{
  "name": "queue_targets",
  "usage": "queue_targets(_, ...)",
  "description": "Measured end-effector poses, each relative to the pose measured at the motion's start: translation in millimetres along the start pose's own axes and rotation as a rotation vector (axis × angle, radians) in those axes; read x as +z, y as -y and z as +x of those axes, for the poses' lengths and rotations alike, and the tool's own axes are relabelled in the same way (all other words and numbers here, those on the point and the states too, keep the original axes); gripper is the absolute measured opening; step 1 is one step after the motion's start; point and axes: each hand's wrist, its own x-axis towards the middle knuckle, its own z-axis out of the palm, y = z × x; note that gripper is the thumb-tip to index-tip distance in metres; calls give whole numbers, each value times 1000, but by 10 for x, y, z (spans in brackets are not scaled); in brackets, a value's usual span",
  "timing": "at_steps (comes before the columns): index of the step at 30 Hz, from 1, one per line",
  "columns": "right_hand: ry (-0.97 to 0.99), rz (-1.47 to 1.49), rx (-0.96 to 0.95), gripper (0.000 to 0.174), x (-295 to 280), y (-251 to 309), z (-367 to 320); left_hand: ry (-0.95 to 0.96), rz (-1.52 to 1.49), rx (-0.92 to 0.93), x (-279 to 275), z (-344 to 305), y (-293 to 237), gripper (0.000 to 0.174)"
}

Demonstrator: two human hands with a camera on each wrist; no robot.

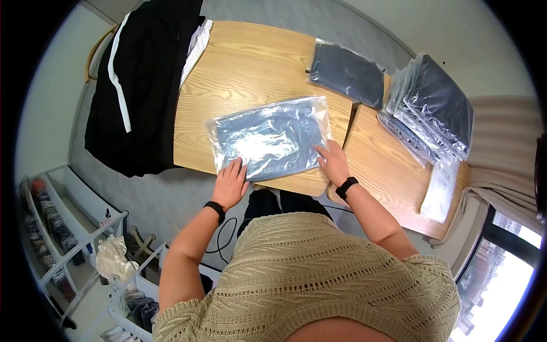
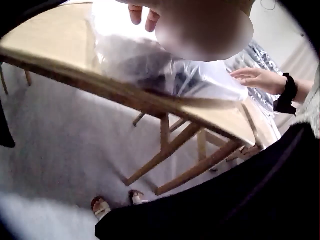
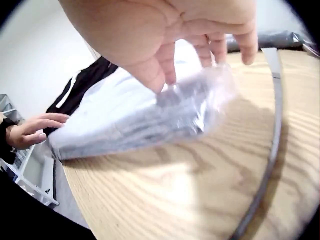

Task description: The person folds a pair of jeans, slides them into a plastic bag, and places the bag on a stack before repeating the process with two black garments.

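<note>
- Glare covers much of the clear bag (image 1: 268,139), so whether its film carries any print or label cannot be told.
- Inside it lies a folded blue-grey garment (image 1: 299,134); a margin of loose film shows beyond the cloth at the right end.
- The bag lies flat on the wooden desk (image 1: 250,62), by the edge nearest the person. Its long axis runs left to right, slightly slanted, with the right end farther from the person.
- The left hand (image 1: 230,183) is open, its fingers resting on the bag's near left corner.
- The right hand (image 1: 335,162) touches the bag's right end with bent fingers; whether it pinches the film cannot be told.
- Left of the bag hangs a black garment (image 1: 151,85) with a plain white stripe, beside a white cloth (image 1: 197,50).
- Beyond the bag, to the right, lies a dark bagged pack (image 1: 347,74), next to a stack of bagged garments (image 1: 436,105). Any writing on these is too small to read.
</note>
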Motion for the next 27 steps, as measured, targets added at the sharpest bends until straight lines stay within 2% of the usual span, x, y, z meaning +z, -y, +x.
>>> queue_targets(1, -2, 2, -3, 36, 59, -17, -23, -29, -10, -70, 9, -44, -40, 53)
queue_targets(3, 44, 138, 237, 34, 147, -4, -62, -42, 57, -69, 186, -91, -5, 57)
queue_targets(4, 44, 140, 238, 34, 201, 1, -77, -54, 120, -66, 298, -122, 6, 61)
queue_targets(6, -20, 444, 364, 35, 312, -32, -40, -48, 169, -94, 439, -84, 18, 60)
queue_targets(9, -99, 457, 324, 37, 383, -114, 1, -133, 167, -126, 513, -34, 40, 64)
queue_targets(12, -41, 490, 330, 38, 293, -224, 20, -60, 35, -165, 350, -20, 60, 68)
queue_targets(14, -105, 560, 310, 35, 227, -281, 50, -48, -156, -155, 162, 6, 84, 66)
queue_targets(16, 159, 967, 584, 31, -182, -146, 74, -100, -257, -119, -57, 37, 215, 60)
queue_targets(17, 129, 1067, 605, 29, -322, -92, 92, -141, -368, -82, -181, 52, 277, 53)
queue_targets(18, 127, 1072, 598, 29, -417, -96, 99, -145, -360, -82, -360, 73, 294, 53)
queue_targets(20, 173, 1200, 441, 29, -607, -94, 128, -108, -505, -244, -743, 108, 336, 41)
queue_targets(22, 207, 1287, 422, 34, -893, 96, 182, -103, -539, -277, -937, 149, 459, 39)
queue_targets(24, 172, 1141, 76, 44, -968, 137, 248, -76, -723, -310, -1065, 207, 602, 38)
queue_targets(25, 250, 927, 122, 57, -1018, 147, 334, -75, -708, -297, -1122, 237, 674, 40)
queue_targets(26, 246, 930, 122, 57, -1009, 139, 424, -74, -704, -295, -1221, 291, 674, 40)
queue_targets(27, 58, 561, -5, 60, -974, 131, 519, -105, -761, -356, -1312, 355, 660, 44)
